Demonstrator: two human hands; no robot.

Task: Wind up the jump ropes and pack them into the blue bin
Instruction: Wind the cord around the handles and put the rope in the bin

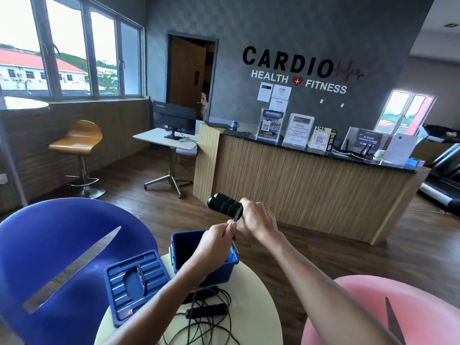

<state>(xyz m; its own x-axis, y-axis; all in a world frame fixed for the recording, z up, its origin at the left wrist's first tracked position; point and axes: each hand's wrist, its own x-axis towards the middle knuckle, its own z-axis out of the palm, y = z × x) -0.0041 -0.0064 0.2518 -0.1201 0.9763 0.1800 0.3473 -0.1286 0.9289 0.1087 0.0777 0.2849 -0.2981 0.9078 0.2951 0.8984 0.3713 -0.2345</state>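
Head view: a green-and-black rope handle (225,204) is gripped in the right hand (256,220) above the open blue bin (206,265), while its cord (237,215) is pinched in the left hand (216,242). Turns should be laid tight and even, slack drawn steadily from the loose ropes (206,317) on the counter (258,307).

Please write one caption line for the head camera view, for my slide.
Right hand grips green-black jump rope handles; left hand pinches the cord above the open blue bin.
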